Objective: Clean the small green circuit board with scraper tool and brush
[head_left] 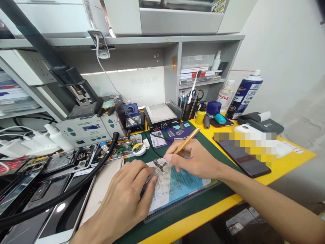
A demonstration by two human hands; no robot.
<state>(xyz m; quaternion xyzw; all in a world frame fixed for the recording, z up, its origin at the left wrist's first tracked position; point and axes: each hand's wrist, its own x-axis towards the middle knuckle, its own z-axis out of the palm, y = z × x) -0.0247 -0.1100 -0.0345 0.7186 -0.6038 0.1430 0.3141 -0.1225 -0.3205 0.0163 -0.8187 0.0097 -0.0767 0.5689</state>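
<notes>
My left hand rests at the middle, fingers closed round metal tweezers. Their tips meet a small circuit board piece, which lies on a worn blue-and-white printed sheet. Across from it my right hand grips a gold-handled craft knife like a pen. Its narrow blade points down and left, at or very near the board's right side; whether it touches I cannot tell. Under the sheet is a flat pad with a perforated front edge, on a green mat.
Phones and a black hose crowd the left side. Behind stand a hot-air station, a heating plate and a pen holder. On the yellow tabletop at right lie a dark phone and a spray can.
</notes>
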